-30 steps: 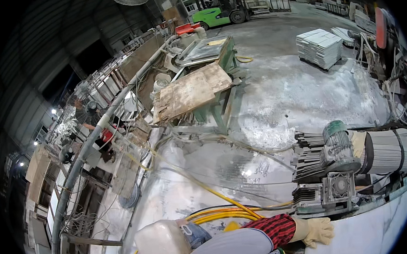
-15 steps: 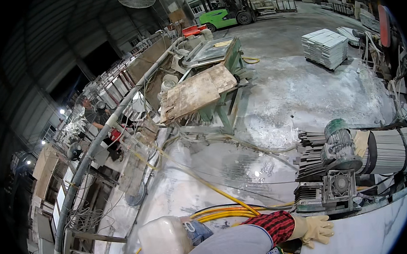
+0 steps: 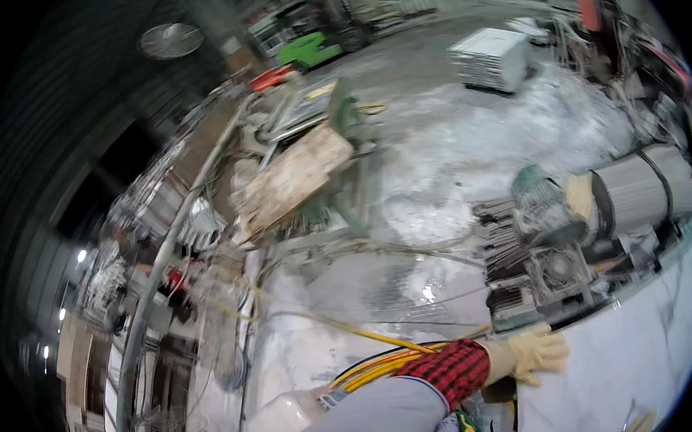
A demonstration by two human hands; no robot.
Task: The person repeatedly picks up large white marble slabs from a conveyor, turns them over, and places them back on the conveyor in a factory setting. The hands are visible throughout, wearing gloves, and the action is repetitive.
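Note:
My left hand (image 3: 539,355), in a cream rubber glove, rests palm down with its fingers spread on a white, grey-veined stone slab (image 3: 605,358). Its thumb points toward me, and it holds nothing. A red and black checked cuff and a grey sleeve cover that arm. At the bottom edge, over the same slab, a small blurred cream shape (image 3: 640,422) looks like part of my right glove; its fingers cannot be made out. Just beyond the slab stands a dusty motor and gearbox (image 3: 556,261) with a ribbed grey bellows cover (image 3: 645,191).
Yellow hoses (image 3: 380,366) run over the wet floor beside my left arm. A white plastic jug (image 3: 284,421) stands left of it. Farther off are a green-framed bench with a worn board (image 3: 295,179), stacked slabs (image 3: 491,57), a green forklift (image 3: 310,50) and a long pipe (image 3: 164,253).
The view has swung, showing more of the slab, and is blurred. My left hand remains spread on the slab. A cream shape has come in at the bottom right.

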